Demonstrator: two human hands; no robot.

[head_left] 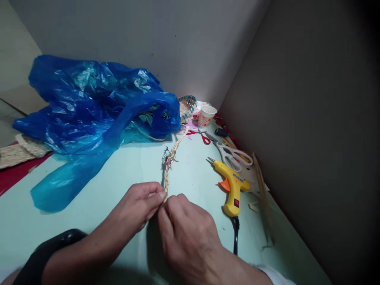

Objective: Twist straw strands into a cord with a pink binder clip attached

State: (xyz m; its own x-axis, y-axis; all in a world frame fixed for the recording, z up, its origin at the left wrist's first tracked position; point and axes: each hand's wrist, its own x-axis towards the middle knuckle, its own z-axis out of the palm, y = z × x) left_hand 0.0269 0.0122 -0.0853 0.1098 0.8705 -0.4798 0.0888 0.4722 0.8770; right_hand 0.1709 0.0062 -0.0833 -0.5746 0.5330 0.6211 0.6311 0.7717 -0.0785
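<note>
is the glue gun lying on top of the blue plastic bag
No, the yellow glue gun lies right of the hands, well apart from the blue bag.

A crumpled blue plastic bag [89,107] sprawls across the left of the pale green surface [118,174], with beige woven material [32,147] beside it over something red [8,178]. Near the bag's right end stand a basket [194,103] with blue stitching on its rim and a printed paper cup [205,118]. Nearer lie red-handled scissors [206,138] and white-handled scissors [234,156]. A yellow glue gun [235,186] with an orange trigger lies on its side, its black cord [236,237] trailing toward the near edge.
</note>
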